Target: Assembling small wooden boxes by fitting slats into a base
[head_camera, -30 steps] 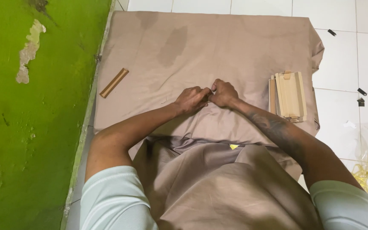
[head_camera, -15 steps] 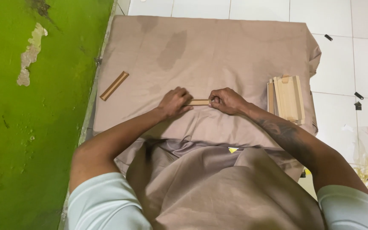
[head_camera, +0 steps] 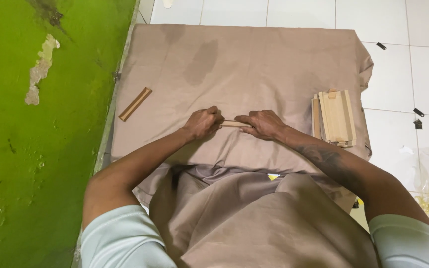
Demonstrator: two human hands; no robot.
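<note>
We count two hands [head_camera: 202,124], one thin wooden strip [head_camera: 234,123] between them, one strip [head_camera: 135,103] lying apart, one stack of wooden pieces [head_camera: 334,118], one brown cloth [head_camera: 254,64], and four black scraps [head_camera: 418,112].

i see a thin, pale wooden stick [head_camera: 235,123] lying flat and level, running left to right on the taupe cloth. its left end is pinched in my left hand's grip [head_camera: 202,123] and its right end in my right hand's grip [head_camera: 261,124]. only the short middle stretch between the two shows.
</note>
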